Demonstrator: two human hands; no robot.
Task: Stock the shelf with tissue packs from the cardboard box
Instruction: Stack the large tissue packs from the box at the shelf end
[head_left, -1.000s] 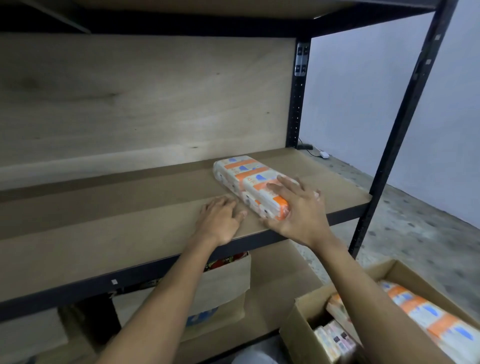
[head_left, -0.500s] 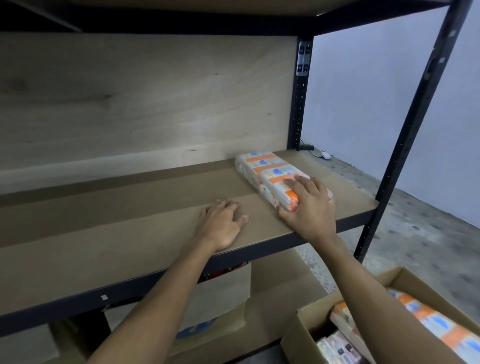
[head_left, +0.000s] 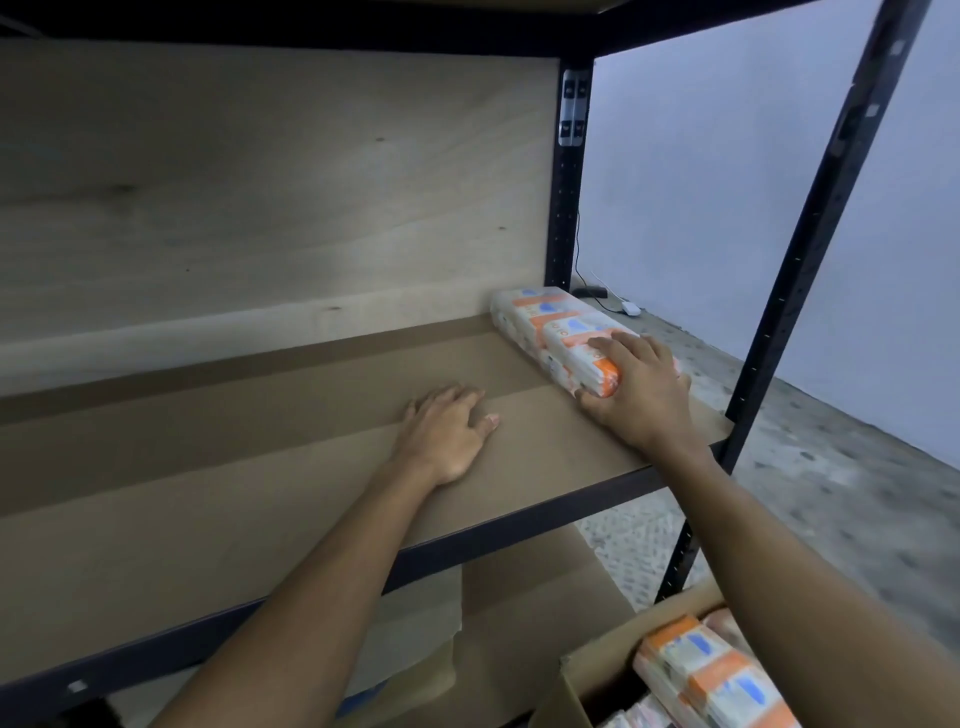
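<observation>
A white, orange and blue tissue pack (head_left: 550, 325) lies on the brown shelf board (head_left: 260, 467) at its right end, its far end close to the plywood back panel. My right hand (head_left: 641, 395) rests over the pack's near end, fingers laid on top and thumb against the end face. My left hand (head_left: 447, 434) lies flat on the board to the left of the pack, apart from it. At the bottom right stands the open cardboard box (head_left: 587, 680) with more tissue packs (head_left: 711, 675) inside.
Black metal posts (head_left: 810, 249) frame the shelf's right side, and another board closes it off above. A cardboard box (head_left: 415, 649) sits on the lower shelf under my left arm. A white plug (head_left: 631, 309) with a cable lies on the speckled floor by the wall.
The tissue pack has slid back and to the right along the shelf under my right hand, turning until it points toward the back panel. My left hand has stayed flat on the board.
</observation>
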